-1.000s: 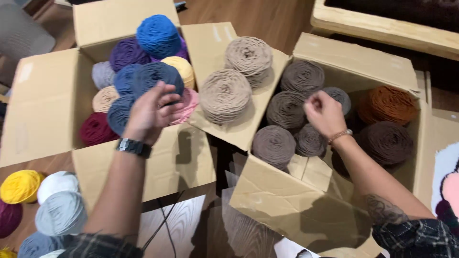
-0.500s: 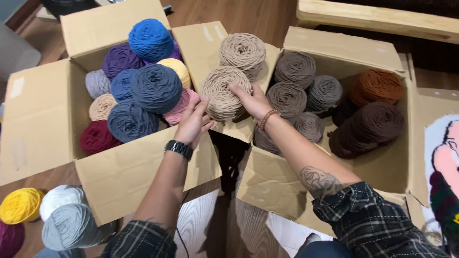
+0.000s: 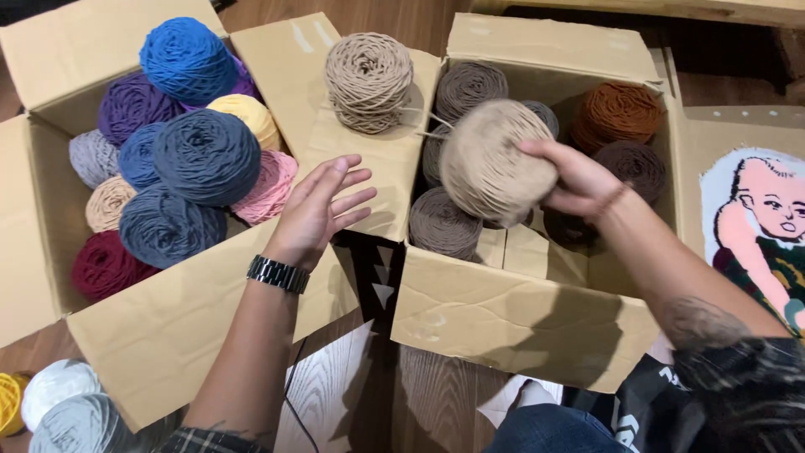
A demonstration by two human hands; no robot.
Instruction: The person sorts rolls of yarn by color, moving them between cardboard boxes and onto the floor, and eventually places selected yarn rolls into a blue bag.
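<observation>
Gripping from the 3 o'clock side, the right hand (image 3: 579, 178) wraps its fingers around a beige yarn ball (image 3: 495, 164), lifted above the right cardboard box (image 3: 520, 310) of brown and grey balls. At 9 o'clock of it, the left hand (image 3: 323, 210) hovers spread and empty over the box flap (image 3: 369, 168), where a second beige yarn ball (image 3: 369, 81) rests at 12 o'clock.

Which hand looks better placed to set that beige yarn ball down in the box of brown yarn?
Probably the right hand: it grips the beige yarn ball directly above the right box. The left hand is open and empty, over the flap between the boxes.
</observation>
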